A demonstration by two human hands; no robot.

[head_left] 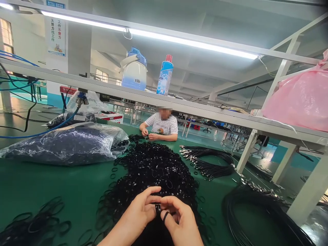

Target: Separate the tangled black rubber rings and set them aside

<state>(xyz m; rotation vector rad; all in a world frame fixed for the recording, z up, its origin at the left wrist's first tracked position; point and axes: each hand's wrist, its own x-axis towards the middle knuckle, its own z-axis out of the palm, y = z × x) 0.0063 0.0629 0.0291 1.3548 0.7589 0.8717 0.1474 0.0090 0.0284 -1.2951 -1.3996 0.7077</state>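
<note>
In the head view my left hand (139,212) and my right hand (180,217) meet over a large heap of black rings (153,167). Between the fingertips is a small black ring (157,208), pinched from both sides. Another dark band (165,216) lies across my right thumb. The heap consists of thin, glossy loops that look like rubber. Part of it is hidden behind my hands and wrists.
A smaller ring pile (28,225) lies at lower left, below a filled clear plastic bag (66,143). Coiled black cables (210,160) lie on the right. Across the green table (84,181) a person (162,126) handles rings. A shelf (123,90) carries a jug (134,73) and spray can (164,78).
</note>
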